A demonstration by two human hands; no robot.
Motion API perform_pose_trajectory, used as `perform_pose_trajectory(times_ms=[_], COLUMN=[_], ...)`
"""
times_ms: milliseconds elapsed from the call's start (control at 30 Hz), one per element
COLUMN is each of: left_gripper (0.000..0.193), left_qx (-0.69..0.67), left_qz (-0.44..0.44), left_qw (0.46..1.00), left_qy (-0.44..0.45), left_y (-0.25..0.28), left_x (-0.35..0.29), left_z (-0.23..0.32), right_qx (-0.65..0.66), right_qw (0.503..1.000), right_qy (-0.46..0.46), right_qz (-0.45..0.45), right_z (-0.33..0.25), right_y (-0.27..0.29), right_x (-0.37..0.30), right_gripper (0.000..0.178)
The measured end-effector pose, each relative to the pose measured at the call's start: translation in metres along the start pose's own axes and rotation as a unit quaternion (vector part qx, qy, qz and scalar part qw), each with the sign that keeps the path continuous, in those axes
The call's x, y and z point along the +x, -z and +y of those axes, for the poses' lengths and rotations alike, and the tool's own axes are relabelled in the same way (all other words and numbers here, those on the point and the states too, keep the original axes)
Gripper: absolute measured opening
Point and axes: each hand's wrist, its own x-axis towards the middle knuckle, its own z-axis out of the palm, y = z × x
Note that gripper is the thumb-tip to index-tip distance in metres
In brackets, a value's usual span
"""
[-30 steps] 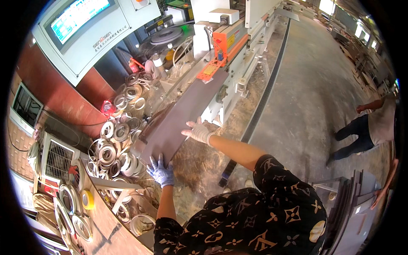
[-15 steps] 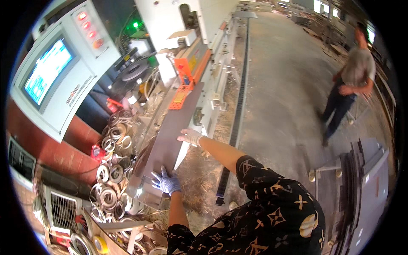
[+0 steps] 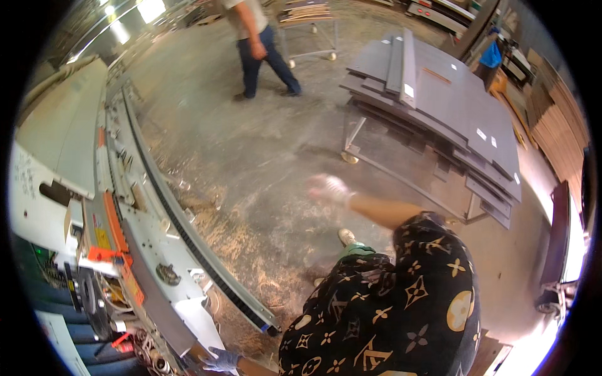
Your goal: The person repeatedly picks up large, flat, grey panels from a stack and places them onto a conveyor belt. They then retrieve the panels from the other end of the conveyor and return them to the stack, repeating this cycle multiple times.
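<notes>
My left hand (image 3: pixel 221 360), in a bluish glove, lies with fingers stretched out at the near end of a grey-brown panel (image 3: pixel 164 318). That long narrow panel rests along the machine bed, its far part running toward the orange guard (image 3: pixel 133 283). Out over the floor, my right hand (image 3: pixel 331 189) in a pale glove is raised, well apart from the machine. Motion blurs it, but its fingers look apart and nothing shows in them. A cart stacked with grey boards (image 3: pixel 433 103) stands beyond it to the right.
A machine rail (image 3: pixel 182 232) runs along the left. Farther off, a person (image 3: pixel 260 53) in dark trousers walks beside a wheeled trolley (image 3: pixel 310 31). Sawdust covers the floor (image 3: pixel 244 182) near the rail. Reels and red parts (image 3: pixel 128 344) lie at lower left.
My view has swung right, toward the board cart. My right hand has left the panel and now hangs over the floor. My left hand stays at the panel's near end.
</notes>
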Motion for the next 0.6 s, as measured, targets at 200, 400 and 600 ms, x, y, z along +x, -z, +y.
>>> perform_pose_trajectory(times_ms=[200, 400, 600], left_gripper=[0.046, 0.060, 0.059], left_qx=[-0.141, -0.339, -0.366], left_qz=[-0.045, -0.172, -0.222], left_qw=[0.988, 0.921, 0.890], left_qy=[-0.044, -0.080, -0.158], left_y=[0.010, 0.021, 0.040], left_x=[-0.060, -0.146, -0.224], left_z=[0.122, 0.298, 0.386], right_qx=[-0.168, 0.268, 0.467], right_qw=[0.859, 0.796, 0.767], right_qy=[-0.122, -0.212, -0.221], right_qz=[0.468, 0.500, 0.380], right_z=[0.112, 0.203, 0.217], right_y=[0.208, 0.348, 0.358], right_x=[0.041, 0.114, 0.115], right_gripper=[0.067, 0.071, 0.037])
